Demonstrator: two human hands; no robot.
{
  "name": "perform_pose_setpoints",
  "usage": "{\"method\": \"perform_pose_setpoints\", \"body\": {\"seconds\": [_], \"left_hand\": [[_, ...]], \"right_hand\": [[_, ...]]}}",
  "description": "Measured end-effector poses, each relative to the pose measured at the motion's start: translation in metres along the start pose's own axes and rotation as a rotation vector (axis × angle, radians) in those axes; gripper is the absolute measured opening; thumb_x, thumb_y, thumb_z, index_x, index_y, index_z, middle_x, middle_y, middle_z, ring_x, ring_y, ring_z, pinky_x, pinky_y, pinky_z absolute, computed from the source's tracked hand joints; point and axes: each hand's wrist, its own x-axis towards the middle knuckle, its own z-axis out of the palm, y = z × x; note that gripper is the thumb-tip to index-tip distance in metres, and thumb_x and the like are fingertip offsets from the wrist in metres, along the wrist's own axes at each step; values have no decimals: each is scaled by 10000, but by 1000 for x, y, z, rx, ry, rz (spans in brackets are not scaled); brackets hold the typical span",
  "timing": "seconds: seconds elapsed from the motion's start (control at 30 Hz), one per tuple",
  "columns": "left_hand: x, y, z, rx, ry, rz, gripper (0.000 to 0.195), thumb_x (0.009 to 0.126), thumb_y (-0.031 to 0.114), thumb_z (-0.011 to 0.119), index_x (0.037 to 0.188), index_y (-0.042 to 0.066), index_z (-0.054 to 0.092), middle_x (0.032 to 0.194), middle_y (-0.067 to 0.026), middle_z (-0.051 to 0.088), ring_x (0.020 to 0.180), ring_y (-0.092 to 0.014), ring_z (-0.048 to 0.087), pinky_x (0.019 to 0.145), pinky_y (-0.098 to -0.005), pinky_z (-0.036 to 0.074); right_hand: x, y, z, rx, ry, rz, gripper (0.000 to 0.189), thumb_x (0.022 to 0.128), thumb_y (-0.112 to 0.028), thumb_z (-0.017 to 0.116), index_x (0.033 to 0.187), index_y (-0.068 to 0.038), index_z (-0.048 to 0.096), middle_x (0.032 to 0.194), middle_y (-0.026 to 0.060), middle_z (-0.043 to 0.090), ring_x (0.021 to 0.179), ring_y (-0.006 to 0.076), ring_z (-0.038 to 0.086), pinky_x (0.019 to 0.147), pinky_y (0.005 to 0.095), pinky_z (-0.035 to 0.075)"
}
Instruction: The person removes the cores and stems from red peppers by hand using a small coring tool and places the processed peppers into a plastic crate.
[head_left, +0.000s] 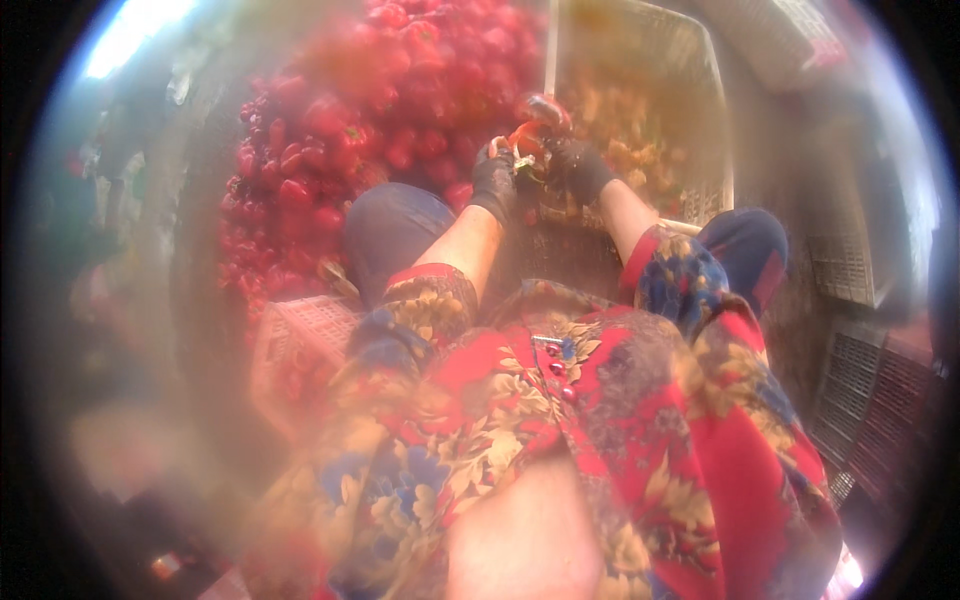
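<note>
My left hand (495, 180) wears a dark glove and grips part of a red bell pepper (528, 138) that looks broken open. Pale inner flesh and a bit of green stem show below the pepper. Close on the right, my right hand (581, 166), gloved the same way, has its fingers around the pepper's other part (547, 111). Haze on the lens and the hand's own fingers hide whether it also holds a tool. Both hands are raised between my knees, above the near edge of a crate (729, 142) of orange-brown pepper scraps (637, 142).
A large heap of red bell peppers (405, 97) spreads ahead and to the left. Beside my left thigh stands a pink plastic crate (304, 319) with red pieces inside. More crates (847, 390) line the right side. The left side is badly blurred.
</note>
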Motion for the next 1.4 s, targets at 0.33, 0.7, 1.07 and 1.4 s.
{"method": "perform_pose_setpoints", "body": {"seconds": [0.33, 0.7, 1.07, 1.4], "left_hand": [[-10, 13, 20, 403, 207, 106, 273, 848, 129, 487, 1116, 76, 479, 867, -65, 558, 759, -172, 550, 671, -311, 444], [2, -28, 10, 867, 82, 644, 497, 869, 13, 428, 1341, 116, 311, 1160, -106, 495, 972, -202, 528, 807, -311, 449], [21, -14, -2, 366, -47, 381, 529, 854, 6, 506, 1325, 118, 292, 1027, -63, 516, 974, -148, 516, 737, -277, 500], [-20, 85, 36, 842, -71, 1055, 417, 887, 88, 461, 1291, 22, 381, 1008, -103, 544, 936, -226, 545, 799, -348, 468]], "right_hand": [[-55, -26, 53, 41, 375, 35, 229, 862, -257, 577, 920, -36, 587, 688, 26, 529, 587, 106, 513, 520, 284, 421], [-49, 1, 29, 263, 125, 22, 214, 838, -211, 560, 962, -38, 585, 805, 99, 604, 713, 203, 581, 646, 315, 461], [-101, -70, -41, -384, 577, -59, 345, 762, -276, 639, 1022, -55, 588, 944, 162, 621, 811, 248, 594, 729, 348, 468], [-24, -120, -45, -425, 118, -111, 334, 752, -287, 623, 960, -27, 605, 919, 151, 632, 831, 282, 616, 729, 356, 483]]}}
